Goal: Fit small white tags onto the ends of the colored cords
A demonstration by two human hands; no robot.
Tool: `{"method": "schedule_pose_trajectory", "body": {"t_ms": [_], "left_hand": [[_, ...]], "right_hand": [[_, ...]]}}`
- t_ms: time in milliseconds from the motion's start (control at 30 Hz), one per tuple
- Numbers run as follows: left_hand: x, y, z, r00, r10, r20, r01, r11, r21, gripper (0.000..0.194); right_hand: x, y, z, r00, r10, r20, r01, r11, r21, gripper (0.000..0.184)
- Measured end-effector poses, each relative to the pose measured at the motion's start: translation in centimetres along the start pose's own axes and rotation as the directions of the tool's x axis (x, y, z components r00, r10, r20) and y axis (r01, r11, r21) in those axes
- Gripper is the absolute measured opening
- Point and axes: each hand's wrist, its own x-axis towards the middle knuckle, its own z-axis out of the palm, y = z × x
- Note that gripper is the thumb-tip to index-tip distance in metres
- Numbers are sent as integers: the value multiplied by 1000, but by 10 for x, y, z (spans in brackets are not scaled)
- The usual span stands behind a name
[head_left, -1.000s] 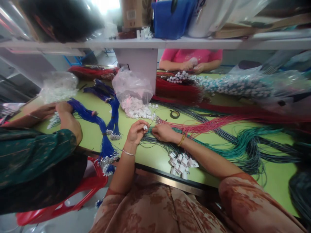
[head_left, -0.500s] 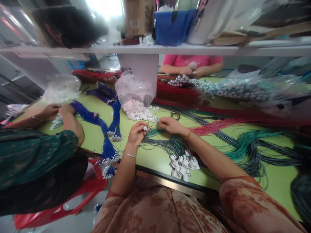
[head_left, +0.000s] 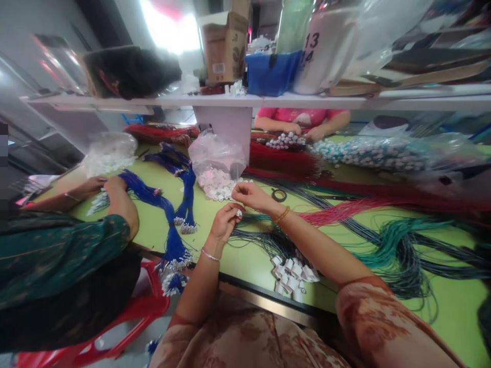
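My left hand (head_left: 223, 223) is closed in a pinch on a small white plastic connector (head_left: 239, 212), which shows at its fingertips. Just above and to the right of it, my right hand (head_left: 251, 197) has its fingers pressed together. What it pinches, if anything, is too small to make out. Its fingertips are close to the loose white connectors (head_left: 217, 185) spilling from a clear plastic bag (head_left: 217, 153). Below my hands, dark green and black wires (head_left: 264, 236) run to a cluster of white connector housings (head_left: 293, 276) near the table's front edge.
Left, a co-worker's hands (head_left: 115, 186) work beside bundles of blue wire (head_left: 172, 230). A black tape roll (head_left: 279, 194) sits behind my right wrist. Red wires (head_left: 345, 209) and green wires (head_left: 402, 230) cover the right side. A shelf (head_left: 230, 100) crosses above; another person sits beyond.
My right hand has moved left, toward the loose connectors and above my left hand. My left hand still pinches the white connector. The whole view has tilted up slightly.
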Motion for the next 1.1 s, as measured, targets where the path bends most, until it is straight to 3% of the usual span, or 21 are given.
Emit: {"method": "schedule_pose_trajectory", "body": {"t_ms": [200,633,800,1100], "left_hand": [[3,-5,-3,999,-5,-36,3,998,-56,20],[1,-7,10,1000,13,-11,-15,992,-127,18],[3,-11,10,999,36,-36,-41,991,-131,22],[4,-16,12,995,55,-85,-60,997,-49,26]], "right_hand": [[-10,-12,-7,999,-30,-25,28,995,-98,17],[-55,33,-2,965,34,-260,-79,984,-162,17],[-59,37,-2,959,14,-284,-78,973,-215,14],[-60,44,-4,946,35,-322,-77,990,-119,16]]}}
